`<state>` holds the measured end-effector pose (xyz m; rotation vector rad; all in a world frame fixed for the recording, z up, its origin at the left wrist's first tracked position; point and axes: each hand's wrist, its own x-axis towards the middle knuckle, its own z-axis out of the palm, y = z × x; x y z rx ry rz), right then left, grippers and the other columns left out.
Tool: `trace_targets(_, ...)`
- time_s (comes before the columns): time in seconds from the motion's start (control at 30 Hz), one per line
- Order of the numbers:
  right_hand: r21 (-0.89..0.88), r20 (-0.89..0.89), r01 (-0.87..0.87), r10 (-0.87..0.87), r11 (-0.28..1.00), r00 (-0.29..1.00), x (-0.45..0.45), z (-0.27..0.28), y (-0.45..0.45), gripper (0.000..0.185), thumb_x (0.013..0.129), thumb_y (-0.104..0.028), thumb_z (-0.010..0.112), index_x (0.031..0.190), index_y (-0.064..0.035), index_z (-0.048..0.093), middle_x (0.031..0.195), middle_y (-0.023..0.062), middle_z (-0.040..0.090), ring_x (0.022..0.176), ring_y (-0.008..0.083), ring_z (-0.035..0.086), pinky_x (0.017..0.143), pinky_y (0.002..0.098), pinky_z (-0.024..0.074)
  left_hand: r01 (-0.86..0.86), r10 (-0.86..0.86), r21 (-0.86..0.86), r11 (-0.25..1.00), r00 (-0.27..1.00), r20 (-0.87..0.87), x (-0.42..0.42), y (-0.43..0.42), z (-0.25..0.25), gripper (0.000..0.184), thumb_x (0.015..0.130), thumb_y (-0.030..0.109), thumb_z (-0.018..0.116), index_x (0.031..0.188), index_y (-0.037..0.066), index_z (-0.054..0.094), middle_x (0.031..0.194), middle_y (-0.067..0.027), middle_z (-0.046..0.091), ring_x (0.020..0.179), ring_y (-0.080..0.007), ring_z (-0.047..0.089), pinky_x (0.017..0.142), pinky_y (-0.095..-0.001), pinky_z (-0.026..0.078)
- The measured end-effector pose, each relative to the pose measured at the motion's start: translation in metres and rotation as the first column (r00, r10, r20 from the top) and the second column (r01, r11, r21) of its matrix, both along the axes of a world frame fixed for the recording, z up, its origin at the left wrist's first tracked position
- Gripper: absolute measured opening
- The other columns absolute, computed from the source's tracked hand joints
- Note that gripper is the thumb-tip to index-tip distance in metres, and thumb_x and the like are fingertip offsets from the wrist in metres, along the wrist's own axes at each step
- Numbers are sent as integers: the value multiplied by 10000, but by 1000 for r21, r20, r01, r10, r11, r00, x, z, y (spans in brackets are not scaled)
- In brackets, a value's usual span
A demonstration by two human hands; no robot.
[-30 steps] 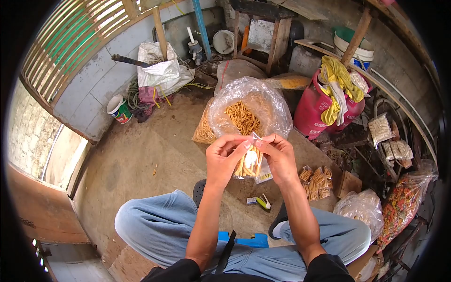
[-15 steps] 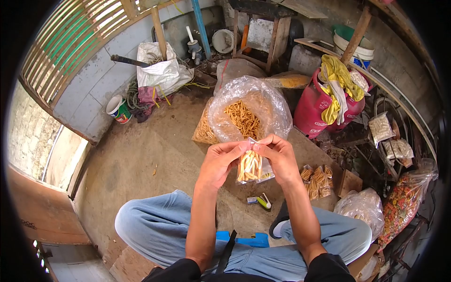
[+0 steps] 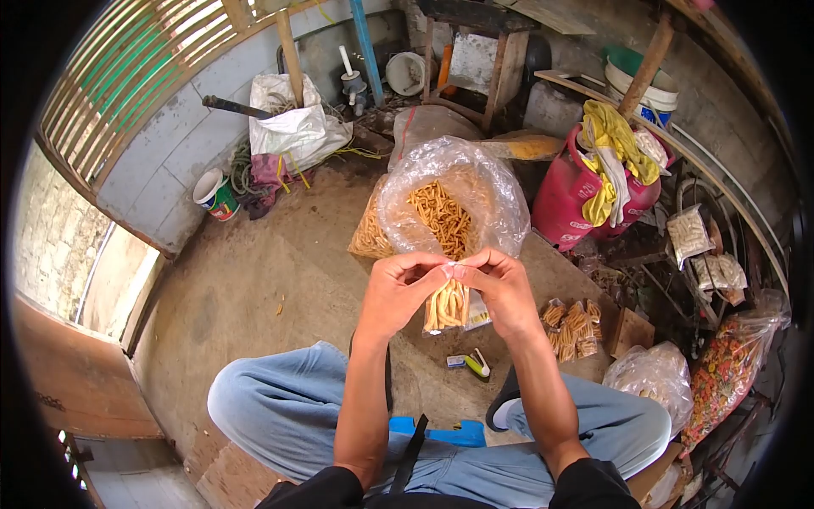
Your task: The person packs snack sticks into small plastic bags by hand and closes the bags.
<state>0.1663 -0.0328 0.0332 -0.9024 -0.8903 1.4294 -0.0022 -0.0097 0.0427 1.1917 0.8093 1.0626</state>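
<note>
Between my two hands hangs a small clear plastic bag of stick snacks [image 3: 447,307], pinched at its top edge. My left hand [image 3: 402,293] grips the left side of the bag's mouth with thumb and fingers closed. Holding the right side of the mouth is my right hand [image 3: 498,288], also closed, its thumb meeting the other at the middle. Just beyond them a large open plastic bag [image 3: 496,204] holds a heap of brown stick snacks [image 3: 441,219]. On the floor below the hands lies a green stapler [image 3: 477,365] next to a small blue-and-white box [image 3: 456,361].
Several filled small packets [image 3: 574,329] lie to the right, beside a wooden block [image 3: 630,331]. Further right are a clear bag [image 3: 651,377] and a bag of colourful snacks [image 3: 731,373]. Pink gas cylinders [image 3: 564,199] stand behind. A small bucket [image 3: 215,197] sits at left.
My thumbs have come together at the bag's top, and the mouth looks more gathered. The small bag has shifted slightly left; the floor items stay put.
</note>
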Motion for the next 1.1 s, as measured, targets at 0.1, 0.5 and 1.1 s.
trace_targets(0.1, -59, -100, -81, 74, 995, 992, 6, -2, 3, 111, 798, -27, 716, 886, -3, 653, 873, 80, 679, 812, 109, 624, 750, 245, 492, -7, 7, 29, 1000, 1000, 21, 3, -1, -2, 116, 858, 38, 659, 950, -30, 678, 843, -36, 672, 765, -63, 605, 663, -195, 479)
trace_targets(0.5, -74, 97, -97, 104, 993, 990, 17, 15, 0, 132, 739, 39, 738, 852, 25, 671, 833, 110, 688, 783, 157, 658, 748, 280, 523, -18, 13, 144, 989, 999, 31, 8, -4, -6, 141, 842, -43, 637, 978, -53, 676, 924, -88, 680, 831, -110, 632, 733, -222, 510)
trace_targets(1.1, -32, 250, -12, 20, 999, 968, 19, 11, -2, 140, 725, 56, 733, 862, 37, 709, 831, 112, 702, 743, 122, 648, 682, 234, 524, 133, -134, -21, 991, 988, -80, 0, -3, 7, 199, 836, 33, 686, 1003, -72, 659, 937, -110, 684, 858, -127, 639, 770, -238, 516)
